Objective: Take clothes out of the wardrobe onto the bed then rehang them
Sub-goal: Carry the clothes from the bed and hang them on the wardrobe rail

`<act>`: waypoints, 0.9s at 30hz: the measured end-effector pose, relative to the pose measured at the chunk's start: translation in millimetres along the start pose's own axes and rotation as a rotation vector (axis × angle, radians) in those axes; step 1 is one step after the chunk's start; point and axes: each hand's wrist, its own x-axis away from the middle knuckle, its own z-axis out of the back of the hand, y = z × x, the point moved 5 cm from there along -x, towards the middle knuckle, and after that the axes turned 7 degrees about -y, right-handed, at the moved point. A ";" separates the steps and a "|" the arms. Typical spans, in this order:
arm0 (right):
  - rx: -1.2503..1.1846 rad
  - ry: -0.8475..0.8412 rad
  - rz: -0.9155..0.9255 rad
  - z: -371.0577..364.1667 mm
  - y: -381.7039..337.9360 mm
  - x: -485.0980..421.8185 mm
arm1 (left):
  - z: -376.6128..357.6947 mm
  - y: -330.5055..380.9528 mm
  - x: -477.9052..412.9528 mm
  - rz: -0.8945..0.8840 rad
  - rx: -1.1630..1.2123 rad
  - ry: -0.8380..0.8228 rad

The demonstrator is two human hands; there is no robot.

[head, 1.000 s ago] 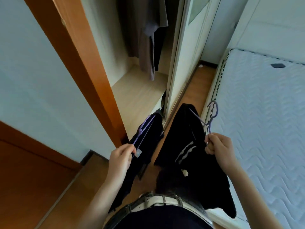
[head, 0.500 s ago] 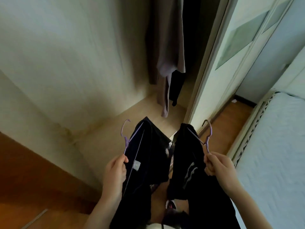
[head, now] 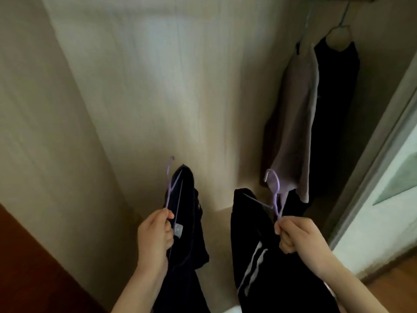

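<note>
Gripping a purple hanger [head: 169, 186] by its neck, the left hand [head: 155, 236] has its fingers [head: 167, 233] curled tight round the wire, and a dark garment [head: 188, 222] drapes from it before the wardrobe's pale back panel [head: 158, 86]. Beside it, the right hand [head: 295, 236] clamps a second purple hanger [head: 275, 190] carrying a striped black garment [head: 255, 256]. Farther right, a taupe top [head: 293, 123] and a black top [head: 334, 109] hang inside.

Matt dark cloth garments [head: 259, 233] hang on smooth lilac hangers [head: 274, 190].
</note>
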 end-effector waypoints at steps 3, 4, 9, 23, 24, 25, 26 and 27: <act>-0.032 -0.026 0.092 -10.1 -56.3 -35.9 | -15.0 37.2 -18.2 -0.025 0.048 0.008; -0.027 -0.038 0.129 -13.3 -78.1 -45.0 | -20.2 49.9 -23.5 -0.033 0.067 0.014; 0.008 -0.081 0.305 -28.1 -186.2 -76.0 | -45.7 113.0 -49.4 -0.140 0.184 0.003; -0.045 -0.301 0.561 -55.2 -363.4 -168.3 | -92.0 265.0 -43.4 -0.535 0.120 0.108; -0.048 -0.301 0.564 -58.2 -369.2 -176.9 | -95.0 273.9 -44.7 -0.541 0.117 0.110; -0.057 -0.304 0.566 -61.1 -374.0 -186.0 | -98.4 282.2 -47.2 -0.540 0.123 0.109; -0.068 -0.310 0.569 -63.5 -377.6 -194.4 | -101.5 289.6 -50.6 -0.532 0.136 0.112; -0.072 -0.315 0.571 -66.0 -380.7 -203.2 | -103.9 296.2 -55.6 -0.519 0.156 0.121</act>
